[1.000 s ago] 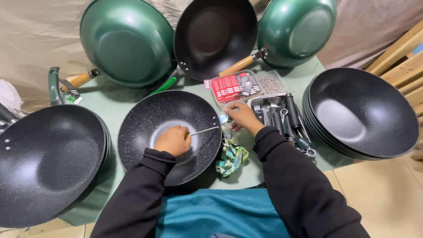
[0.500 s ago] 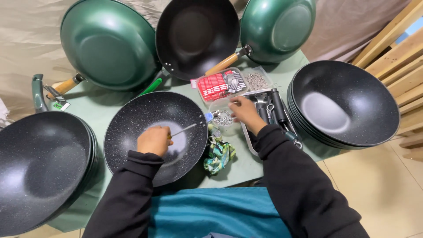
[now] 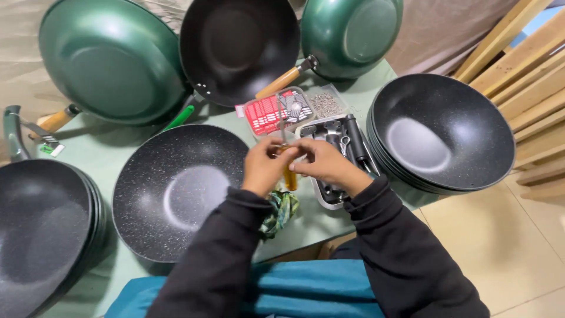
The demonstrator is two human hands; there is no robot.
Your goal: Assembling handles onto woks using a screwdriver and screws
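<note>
Orange-handled screwdriver point(image 3: 289, 175) is being gripped between our left hand point(image 3: 263, 166) and right hand point(image 3: 321, 165); we are likely fitting it next.

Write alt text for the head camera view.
Both hands, left hand and right hand, meet over a green table, pinching a small orange-handled tool beside a speckled black pan. Stacked black pans and green woks surround them.

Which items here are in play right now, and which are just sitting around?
In play: left hand, right hand, orange-handled tool between them, speckled pan, parts tray.

Lying about: stacked pans, green woks, cloth.
</note>
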